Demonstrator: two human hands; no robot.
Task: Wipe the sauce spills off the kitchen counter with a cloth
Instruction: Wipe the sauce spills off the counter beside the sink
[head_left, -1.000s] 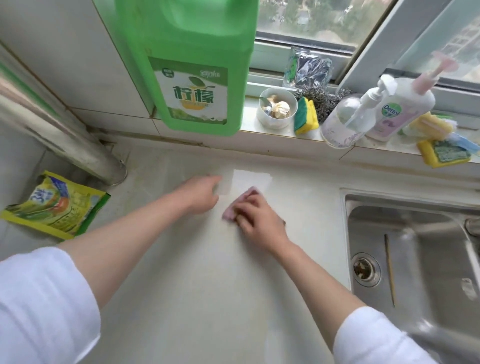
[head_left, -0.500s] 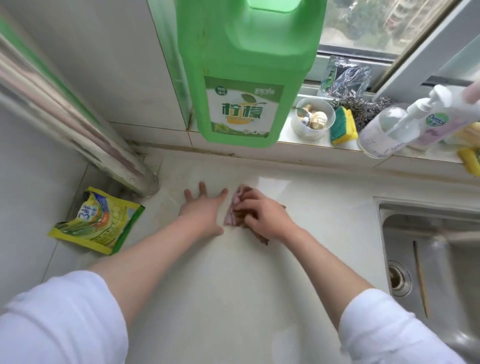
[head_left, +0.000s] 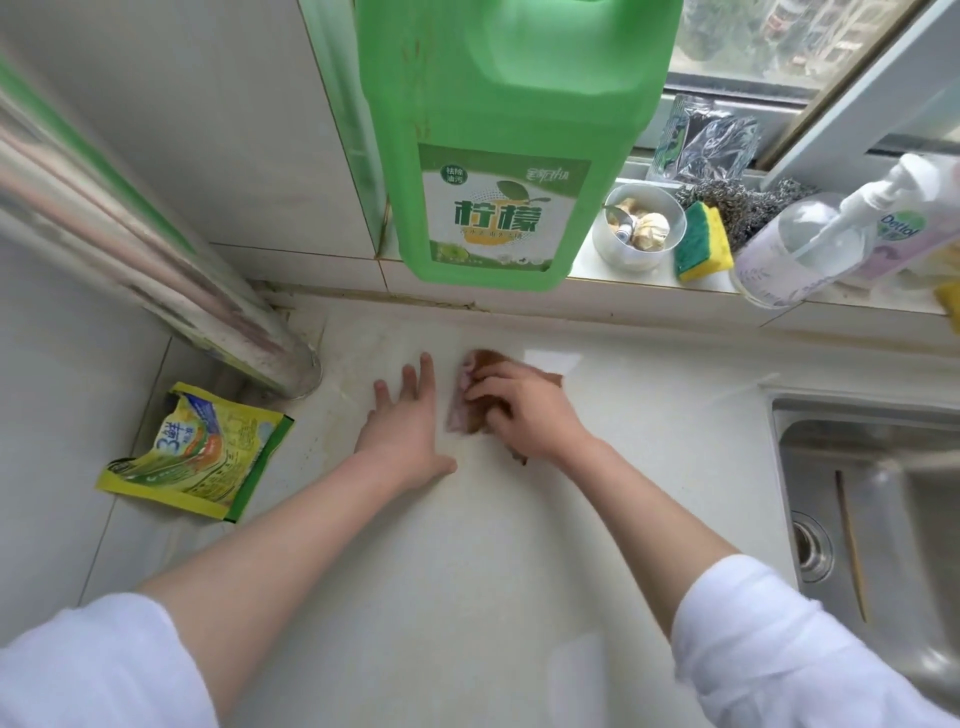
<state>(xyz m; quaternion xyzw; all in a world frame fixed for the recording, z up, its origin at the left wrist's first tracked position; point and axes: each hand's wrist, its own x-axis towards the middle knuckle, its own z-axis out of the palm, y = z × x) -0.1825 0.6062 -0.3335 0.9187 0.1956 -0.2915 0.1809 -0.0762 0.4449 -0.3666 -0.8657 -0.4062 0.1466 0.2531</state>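
While pressing brown cloth (head_left: 475, 410) onto counter (head_left: 467, 571), right hand (head_left: 524, 415) curled over it; left hand (head_left: 405, 426) flat, fingers spread, just beside.

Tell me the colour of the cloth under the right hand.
Brownish, paler pinkish along its left edge: the crumpled cloth under the right hand, seen in the head view.
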